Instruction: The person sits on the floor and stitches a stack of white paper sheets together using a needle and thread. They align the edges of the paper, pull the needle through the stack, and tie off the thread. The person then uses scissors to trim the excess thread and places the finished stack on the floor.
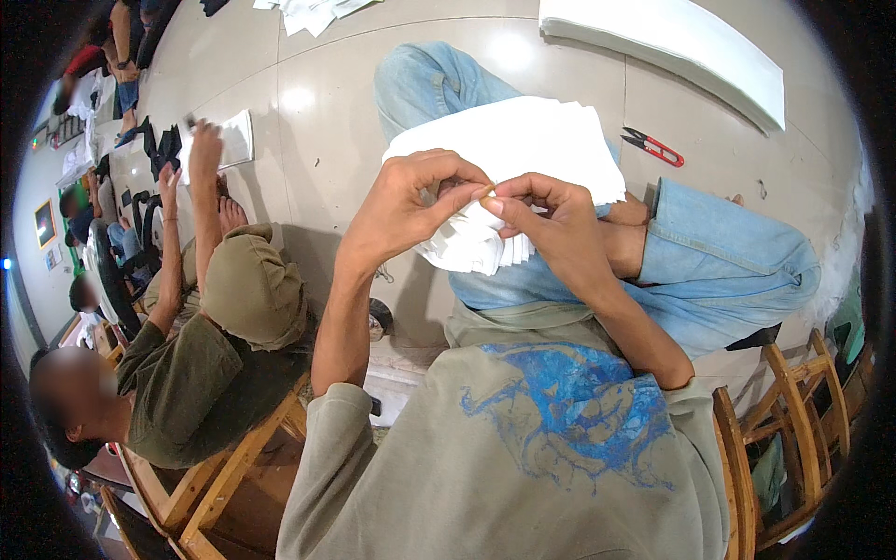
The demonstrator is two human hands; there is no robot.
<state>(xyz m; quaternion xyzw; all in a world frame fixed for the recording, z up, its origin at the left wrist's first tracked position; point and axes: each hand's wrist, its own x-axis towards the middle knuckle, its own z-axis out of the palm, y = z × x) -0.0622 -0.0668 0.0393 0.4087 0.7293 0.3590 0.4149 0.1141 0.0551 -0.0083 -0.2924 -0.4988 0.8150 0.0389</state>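
Observation:
A thick stack of white cloth pieces [532,131] lies across my lap, its layered edges fanned toward me. Over its near side, my left hand [406,201] and my right hand [555,219] meet fingertip to fingertip. Both are closed in a pinch, thumb against forefinger. Whatever sits between the fingertips is too small to make out. White cloth shows directly beneath and behind the fingers. On the tiled floor beyond my right knee lies a pair of red-handled thread snips [653,147], away from both hands.
A long folded pile of white cloth [672,56] rests on the floor at the far right. More white cloth [313,11] lies at the far edge. To my left a co-worker [201,373] sits with both arms raised near white cloth [240,138]. Wooden chairs [784,420] stand behind me.

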